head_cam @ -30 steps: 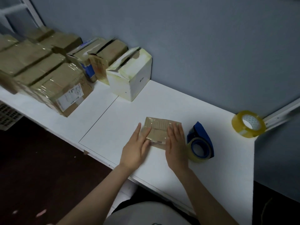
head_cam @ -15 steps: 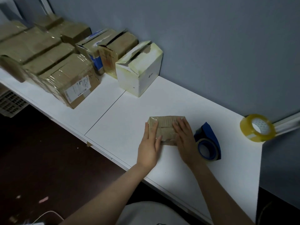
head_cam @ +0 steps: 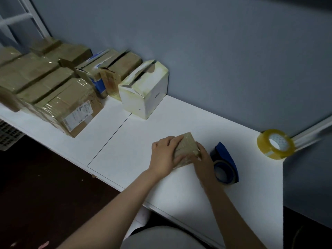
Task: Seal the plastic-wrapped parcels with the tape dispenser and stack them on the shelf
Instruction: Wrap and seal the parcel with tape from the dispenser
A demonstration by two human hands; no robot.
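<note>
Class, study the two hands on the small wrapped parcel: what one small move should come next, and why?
Probably the right hand should let go and take the blue tape dispenser. Both it and the left hand grip the parcel, and the dispenser lies just beside the right hand on the table.

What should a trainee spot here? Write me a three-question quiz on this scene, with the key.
1. True or false: the left hand and the right hand both hold the small parcel.
2. The blue tape dispenser lies: A) on the table, just right of the right hand; B) on the floor; C) in the left hand.
3. Fill in: the open-topped box nearest the parcel is coloured ___.

Key: 1 true; 2 A; 3 white.
</note>
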